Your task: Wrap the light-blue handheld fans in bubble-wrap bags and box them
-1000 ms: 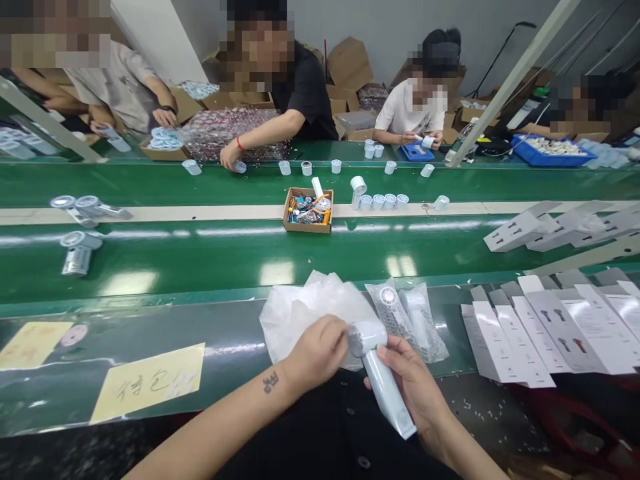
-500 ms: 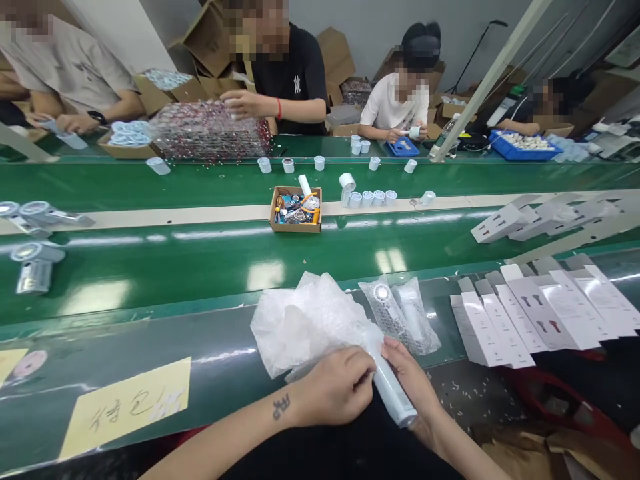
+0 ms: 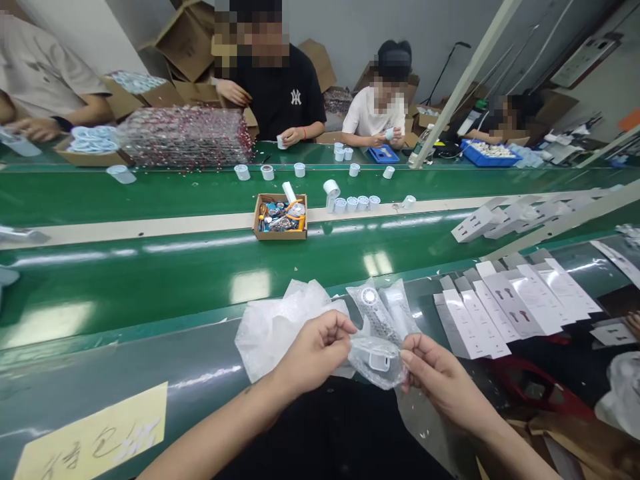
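1. A yellow paper sheet with dark handwriting lies at the left of the dark green bench, by its front edge.
2. Across the bench, on the pale strip between the green belts, sits a small open brown cardboard tray filled with tools and small parts.
3. A crumpled heap of translucent white plastic bags spreads over the bench, just left of the bagged fans and partly behind the left hand.
4. The left hand is closed in a pinch, thumb against fingers, on the left side of a clear bubble-wrap bag.
5. That bag is held up at the bench's front edge; a pale blue plastic device shows inside, one end toward the camera.
6. Behind it, two bagged pale handheld fans lie side by side.
7. The right hand pinches the bag's right side between thumb and fingers.
8. Open white cardboard boxes with printed pictures lean in an overlapping row on the bench's right part.
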Available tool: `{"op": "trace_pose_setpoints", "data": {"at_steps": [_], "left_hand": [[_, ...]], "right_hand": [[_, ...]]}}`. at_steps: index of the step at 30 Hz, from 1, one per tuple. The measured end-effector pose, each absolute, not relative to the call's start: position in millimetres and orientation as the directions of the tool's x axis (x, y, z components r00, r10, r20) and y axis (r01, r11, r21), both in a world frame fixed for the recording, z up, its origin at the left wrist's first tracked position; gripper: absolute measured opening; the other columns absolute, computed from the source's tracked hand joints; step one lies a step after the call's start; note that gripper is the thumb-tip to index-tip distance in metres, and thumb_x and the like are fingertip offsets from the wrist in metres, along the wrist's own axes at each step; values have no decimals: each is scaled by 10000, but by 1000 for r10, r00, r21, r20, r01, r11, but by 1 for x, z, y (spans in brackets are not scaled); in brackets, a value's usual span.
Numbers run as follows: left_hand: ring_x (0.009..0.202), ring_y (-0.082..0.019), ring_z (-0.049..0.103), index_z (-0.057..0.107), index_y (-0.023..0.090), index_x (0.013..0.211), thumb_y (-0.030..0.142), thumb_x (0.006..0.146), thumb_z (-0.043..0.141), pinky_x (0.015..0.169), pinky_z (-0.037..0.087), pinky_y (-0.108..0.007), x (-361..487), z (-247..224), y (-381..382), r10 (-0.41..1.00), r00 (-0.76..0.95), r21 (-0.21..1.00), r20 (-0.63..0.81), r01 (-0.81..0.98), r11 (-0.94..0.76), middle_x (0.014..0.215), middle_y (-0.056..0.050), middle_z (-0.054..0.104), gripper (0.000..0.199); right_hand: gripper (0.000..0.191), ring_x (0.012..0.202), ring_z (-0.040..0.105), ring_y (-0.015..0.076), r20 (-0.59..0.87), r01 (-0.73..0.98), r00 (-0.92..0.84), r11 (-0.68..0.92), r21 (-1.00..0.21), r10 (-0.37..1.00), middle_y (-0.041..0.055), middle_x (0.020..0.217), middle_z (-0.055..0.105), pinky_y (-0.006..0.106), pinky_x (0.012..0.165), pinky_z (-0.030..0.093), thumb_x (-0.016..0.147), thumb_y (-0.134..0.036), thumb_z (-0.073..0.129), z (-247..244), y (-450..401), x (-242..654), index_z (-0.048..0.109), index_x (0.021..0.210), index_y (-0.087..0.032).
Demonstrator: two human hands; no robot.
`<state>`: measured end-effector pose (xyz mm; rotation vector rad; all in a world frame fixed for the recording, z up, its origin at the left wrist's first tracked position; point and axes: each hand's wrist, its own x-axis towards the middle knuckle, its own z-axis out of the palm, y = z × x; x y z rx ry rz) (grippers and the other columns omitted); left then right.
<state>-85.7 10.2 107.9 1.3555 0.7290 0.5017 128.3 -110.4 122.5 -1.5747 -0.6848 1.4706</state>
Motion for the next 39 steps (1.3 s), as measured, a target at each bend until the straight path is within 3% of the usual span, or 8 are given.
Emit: {"op": "trace_pose_setpoints", "data": {"at_steps": [5,7,11,14,18,28,33,39], "left_hand": [[1041,-281,595,389,245,1433,494,612,840,795,545,-374,-68,114,29,500,841,840,206,110,-531,1300,-173,542,970],[983,-247,619,529,241,1301,414,723,776,761,541,-329,-48,102,29,447,870,806,209,106,-582,1157,-126,618,652],[699,-152,590,616,205,773,262,901,537,639,475,-246,-15,73,31,588,794,858,157,186,-479,751,-13,604,161],[644,-149,560,596,198,698,391,872,586,586,456,-243,-1,60,38,774,631,912,54,286,-296,691,-1,577,260],[464,-94,405,596,192,738,579,767,655,389,338,-199,17,57,49,855,428,941,-293,288,178,597,44,489,393],[430,-73,396,515,193,757,482,589,795,317,249,-165,100,78,77,866,282,869,-413,-163,468,556,80,475,436],[553,-115,512,550,200,787,458,831,605,506,456,-236,142,62,70,934,342,984,102,100,-144,656,34,532,268],[781,-202,554,624,202,823,232,923,530,629,460,-290,143,71,47,422,707,251,567,340,-907,854,-59,603,141]], "right_hand": [[356,532,509,100,-449,-574,163,-285,-767,878,-51,624,578,219,515,426,695,-465,824,115,-89,110,601,848,-233],[331,502,510,111,-395,-579,38,-302,-758,918,-51,592,576,244,519,441,713,-494,794,110,-80,115,600,818,-247],[298,740,645,219,-265,-26,209,-266,-964,941,30,781,668,397,744,520,822,-534,639,91,-67,199,628,931,-256],[572,1295,437,384,-60,564,642,-525,-637,764,163,1365,496,557,1004,385,728,-396,743,54,-60,295,555,1249,-254],[776,1402,232,507,-264,700,636,-686,-199,725,221,1428,424,685,1032,249,521,-76,805,0,-51,363,563,1247,-206],[595,1262,469,305,56,774,326,-232,-590,944,125,1301,415,471,1062,425,726,-236,691,16,-70,331,448,1268,-259],[604,1243,473,355,243,727,325,-77,-682,914,148,1241,480,556,1051,424,717,-331,758,-10,-71,320,436,1218,-231],[540,1191,522,310,234,556,408,-37,-830,882,118,1213,521,520,978,481,665,-332,798,-24,-77,323,470,1085,-243]]}}
